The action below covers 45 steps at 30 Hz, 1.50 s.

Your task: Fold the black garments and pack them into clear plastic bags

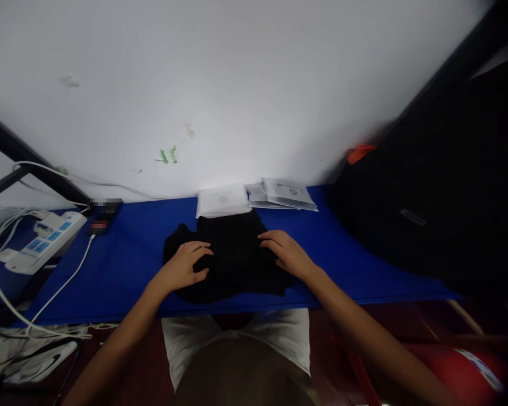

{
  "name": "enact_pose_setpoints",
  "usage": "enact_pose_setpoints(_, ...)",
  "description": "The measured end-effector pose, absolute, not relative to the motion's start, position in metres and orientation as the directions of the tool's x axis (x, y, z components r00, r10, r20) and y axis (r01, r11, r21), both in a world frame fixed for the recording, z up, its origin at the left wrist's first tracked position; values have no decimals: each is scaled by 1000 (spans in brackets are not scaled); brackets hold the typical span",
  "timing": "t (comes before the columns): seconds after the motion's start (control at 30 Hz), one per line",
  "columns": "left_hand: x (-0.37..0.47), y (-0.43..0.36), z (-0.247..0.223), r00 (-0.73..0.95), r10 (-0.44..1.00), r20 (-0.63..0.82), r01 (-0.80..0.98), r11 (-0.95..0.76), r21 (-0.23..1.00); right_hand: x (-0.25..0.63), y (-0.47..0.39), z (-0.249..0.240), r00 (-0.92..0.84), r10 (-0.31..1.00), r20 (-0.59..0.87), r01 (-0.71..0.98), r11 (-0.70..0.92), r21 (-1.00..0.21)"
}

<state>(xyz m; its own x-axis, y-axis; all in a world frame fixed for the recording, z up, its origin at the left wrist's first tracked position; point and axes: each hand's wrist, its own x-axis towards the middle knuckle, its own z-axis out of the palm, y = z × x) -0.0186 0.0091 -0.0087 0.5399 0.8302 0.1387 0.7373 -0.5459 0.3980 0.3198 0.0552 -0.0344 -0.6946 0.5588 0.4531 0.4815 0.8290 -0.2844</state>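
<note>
Both hands, left hand [186,265] and right hand [285,252], press flat with fingers spread on the folded black cloth garment [231,256] lying mid blue table [122,265]; uneven pressure could shift its folds.

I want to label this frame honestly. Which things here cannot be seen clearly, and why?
Head view only:
- Black garment: its type and folds are lost in the dark fabric; both the left hand and the right hand cover parts of it.
- Small item near the power strip: pixelated.
- Print on the clear packets: too small.
- Dark mass at the right: underexposed, cut by the edge.
</note>
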Motion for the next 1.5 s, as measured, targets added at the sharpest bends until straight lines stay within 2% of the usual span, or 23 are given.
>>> enact_pose_setpoints(0.07, -46, 10, -2, 525, 831, 184, 753, -554, 355, 324, 53, -33, -695, 574, 434, 491, 819, -297)
enact_pose_setpoints(0.1, -59, 9, 1, 458, 858, 232, 809, -511, 291, 326, 51, -32, -688, 586, 428, 503, 810, -300)
enact_pose_setpoints(0.17, -77, 6, 7, 287, 889, 357, 919, -361, 159, 329, 44, -33, -659, 619, 428, 539, 785, -305)
enact_pose_setpoints(0.23, -81, -2, 10, 156, 863, 481, 969, -228, 96, 332, 37, -33, -617, 652, 442, 573, 756, -316)
enact_pose_setpoints(0.3, -72, -10, 10, 115, 804, 583, 969, -221, 114, 336, 32, -30, -573, 672, 469, 582, 737, -345)
enact_pose_setpoints(0.4, -43, -19, 6, 172, 736, 654, 893, -396, 211, 338, 27, -23, -529, 676, 513, 549, 734, -401)
enact_pose_setpoints(0.5, -20, -14, -4, 325, 772, 546, 776, -548, 312, 335, 26, -18, -559, 686, 466, 542, 728, -421)
enact_pose_setpoints(0.63, -19, 6, -16, 485, 838, 249, 748, -546, 378, 331, 27, -25, -648, 684, 334, 560, 726, -400)
enact_pose_setpoints(0.7, -24, 12, -19, 516, 839, 171, 738, -537, 409, 330, 30, -30, -648, 692, 316, 568, 717, -405)
enact_pose_setpoints(0.8, -29, 13, -18, 552, 822, 143, 703, -550, 452, 331, 36, -31, -624, 710, 326, 581, 701, -413)
enact_pose_setpoints(0.97, -27, 20, -13, 457, 854, 247, 649, -511, 564, 327, 59, -21, -618, 708, 343, 585, 705, -401)
enact_pose_setpoints(1.03, -24, 28, -9, 341, 890, 302, 724, -454, 519, 320, 71, -20, -546, 750, 372, 627, 661, -412)
enact_pose_setpoints(1.13, -19, 37, -1, 144, 898, 415, 876, -311, 368, 307, 83, -24, -317, 845, 430, 735, 506, -452)
enact_pose_setpoints(1.2, -14, 38, 4, 123, 894, 432, 893, -289, 344, 298, 84, -28, -213, 874, 438, 765, 428, -482)
enact_pose_setpoints(1.27, -10, 35, 6, 192, 915, 354, 870, -326, 370, 293, 80, -32, -202, 882, 426, 768, 413, -490)
enact_pose_setpoints(1.4, -9, 27, 5, 364, 929, 71, 853, -363, 376, 290, 70, -38, -271, 859, 434, 781, 460, -423)
enact_pose_setpoints(1.5, -13, 24, 4, 442, 897, -1, 815, -402, 417, 291, 67, -41, -299, 846, 441, 783, 482, -393)
